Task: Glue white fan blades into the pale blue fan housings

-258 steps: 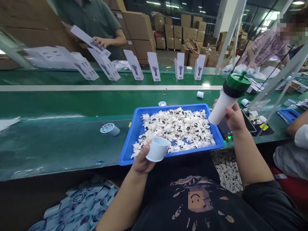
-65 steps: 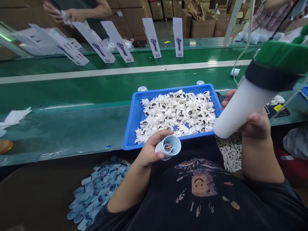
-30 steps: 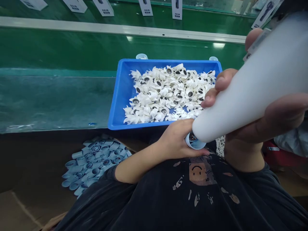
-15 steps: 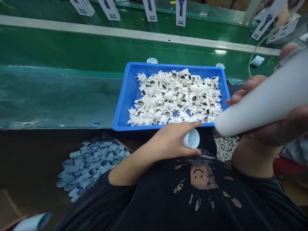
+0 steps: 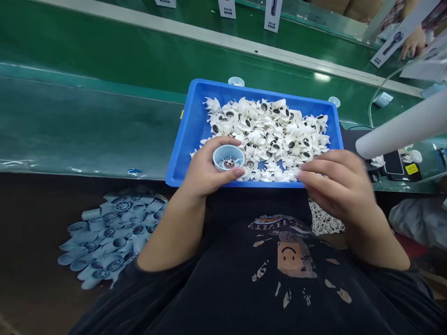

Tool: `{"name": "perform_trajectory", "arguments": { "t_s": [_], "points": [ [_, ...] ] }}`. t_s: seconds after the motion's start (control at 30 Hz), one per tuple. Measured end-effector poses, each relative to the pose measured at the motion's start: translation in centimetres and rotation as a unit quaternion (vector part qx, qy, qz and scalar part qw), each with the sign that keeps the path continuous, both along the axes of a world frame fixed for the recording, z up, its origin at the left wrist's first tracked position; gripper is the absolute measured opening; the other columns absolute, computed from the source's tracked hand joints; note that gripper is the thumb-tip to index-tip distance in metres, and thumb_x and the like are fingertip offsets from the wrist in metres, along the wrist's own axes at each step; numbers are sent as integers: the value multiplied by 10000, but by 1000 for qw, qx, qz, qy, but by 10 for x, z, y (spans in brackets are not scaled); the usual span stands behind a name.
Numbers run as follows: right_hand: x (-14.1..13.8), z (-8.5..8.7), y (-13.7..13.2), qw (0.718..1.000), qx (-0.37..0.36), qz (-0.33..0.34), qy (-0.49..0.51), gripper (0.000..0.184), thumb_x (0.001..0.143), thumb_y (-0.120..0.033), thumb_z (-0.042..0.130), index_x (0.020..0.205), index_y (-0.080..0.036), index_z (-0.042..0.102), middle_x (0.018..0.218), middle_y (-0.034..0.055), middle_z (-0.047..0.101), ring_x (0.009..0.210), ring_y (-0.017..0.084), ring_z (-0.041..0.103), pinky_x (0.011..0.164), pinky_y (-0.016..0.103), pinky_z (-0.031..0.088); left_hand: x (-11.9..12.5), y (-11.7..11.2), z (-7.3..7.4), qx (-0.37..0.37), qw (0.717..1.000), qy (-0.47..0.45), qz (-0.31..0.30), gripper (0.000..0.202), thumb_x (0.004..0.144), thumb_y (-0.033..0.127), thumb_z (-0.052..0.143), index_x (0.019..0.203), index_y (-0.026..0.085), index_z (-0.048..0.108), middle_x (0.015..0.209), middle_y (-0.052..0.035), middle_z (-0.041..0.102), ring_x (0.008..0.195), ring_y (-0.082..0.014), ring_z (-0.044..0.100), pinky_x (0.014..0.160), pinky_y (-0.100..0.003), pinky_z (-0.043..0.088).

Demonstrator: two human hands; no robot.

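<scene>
My left hand point(image 5: 209, 170) is closed around a light blue round fan housing point(image 5: 219, 153) above the front left of the blue tray. Its open end faces up, and a copper-wound motor point(image 5: 229, 162) shows inside. The blue tray point(image 5: 179, 151) holds a heap of white fan blades point(image 5: 258, 135), many with dark round hubs. My right hand point(image 5: 338, 184) hovers at the tray's front right edge, its fingers loosely bent and apart, fingertips close to the blades. It is slightly blurred, and its thumb is mostly hidden. I see nothing held in it.
A thick white tube point(image 5: 401, 125) juts in from the right, above a phone point(image 5: 394, 163). Blue housings point(image 5: 111, 232) are heaped below at left. Two cups point(image 5: 236, 81) stand behind the tray. Printed boxes point(image 5: 272, 16) line the green conveyor point(image 5: 139, 51). Another person's hand point(image 5: 414, 43) is far right.
My left hand has moved up and left over the tray, turning the housing's opening upward. My right hand has come away from the white tube, moving left to the tray's edge.
</scene>
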State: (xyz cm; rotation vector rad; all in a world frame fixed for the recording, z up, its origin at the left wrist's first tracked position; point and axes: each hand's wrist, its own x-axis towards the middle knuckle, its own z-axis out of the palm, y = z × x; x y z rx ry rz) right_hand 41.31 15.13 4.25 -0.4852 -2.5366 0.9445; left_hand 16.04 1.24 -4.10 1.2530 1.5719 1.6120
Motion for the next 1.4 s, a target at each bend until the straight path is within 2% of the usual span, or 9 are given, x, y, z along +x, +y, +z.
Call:
{"name": "perform_trajectory", "arguments": {
  "t_s": [0.13, 0.23, 0.57, 0.77, 0.93, 1.03, 1.17, 1.3, 1.4],
  "points": [
    [-55, -18, 13, 903, 306, 143, -266, 280, 946, -108, 478, 1032, -237, 711, 1118, 74, 693, 974, 229, 590, 783, 362, 405, -1, -2, 4, -21, 999, 50, -2, 631, 625, 586, 836, 1085, 194, 653, 961, -78, 710, 805, -229, 660, 692, -330, 527],
    [-85, -28, 22, 836, 368, 170, -370, 240, 955, -129, 498, 1014, -209, 716, 1074, 108, 659, 936, 229, 580, 672, 319, 329, -1, 0, 6, -31, 997, 69, -4, 618, 626, 591, 830, 1072, 199, 659, 973, -73, 713, 814, -232, 658, 713, -334, 513],
    [-95, -29, 15, 836, 361, 170, -378, 280, 965, -113, 407, 1035, -172, 672, 1010, 114, 643, 898, 222, 565, 672, 319, 308, 1, 0, 8, -29, 997, 71, -12, 623, 635, 618, 807, 1075, 206, 648, 914, -48, 706, 770, -218, 644, 708, -326, 496],
    [-60, -32, 12, 991, -101, 92, -9, 236, 936, -390, 506, 1115, -237, 499, 1022, 55, 582, 859, 166, 574, 739, 319, 473, 0, 2, 1, 16, 999, 39, -1, 634, 627, 589, 827, 1087, 228, 582, 946, -46, 669, 783, -211, 641, 707, -333, 516],
    [-36, -53, -15, 853, -513, 46, 83, 462, 796, -533, 687, 1118, -287, 465, 830, -21, 600, 704, 145, 632, 648, 295, 524, 10, 1, -5, 159, 983, 87, -9, 638, 665, 400, 827, 1158, 253, 449, 1056, -62, 648, 935, -234, 660, 796, -372, 542],
    [-29, -59, -27, 816, -569, 34, 92, 505, 742, -530, 750, 1113, -289, 506, 789, -27, 613, 693, 148, 634, 652, 301, 542, 22, -8, 1, 89, 980, 172, -39, 544, 709, 419, 818, 1145, 234, 550, 1115, -94, 697, 992, -268, 680, 844, -397, 544],
    [-23, -50, -33, 885, -452, 30, 104, 355, 834, -510, 681, 1071, -280, 551, 832, -14, 616, 695, 134, 597, 658, 287, 535, 36, -19, 11, 56, 963, 251, -76, 584, 747, 507, 793, 1242, 253, 617, 1236, -96, 706, 1099, -307, 680, 958, -429, 528],
    [-22, -30, -41, 992, -92, 46, 71, 160, 921, -287, 608, 1069, -227, 611, 981, 49, 637, 829, 154, 598, 731, 304, 521, 43, -21, 17, 100, 935, 334, -64, 539, 823, 454, 739, 1284, 215, 593, 1202, -113, 722, 1066, -288, 701, 927, -422, 550],
    [-25, -20, -47, 989, 131, 61, 41, 111, 925, -214, 600, 1006, -181, 669, 934, 71, 627, 854, 183, 578, 747, 332, 502, 49, -22, 18, 122, 913, 386, -55, 466, 888, 381, 667, 1301, 194, 561, 1166, -111, 732, 1054, -254, 709, 932, -416, 566]
  ]
}}
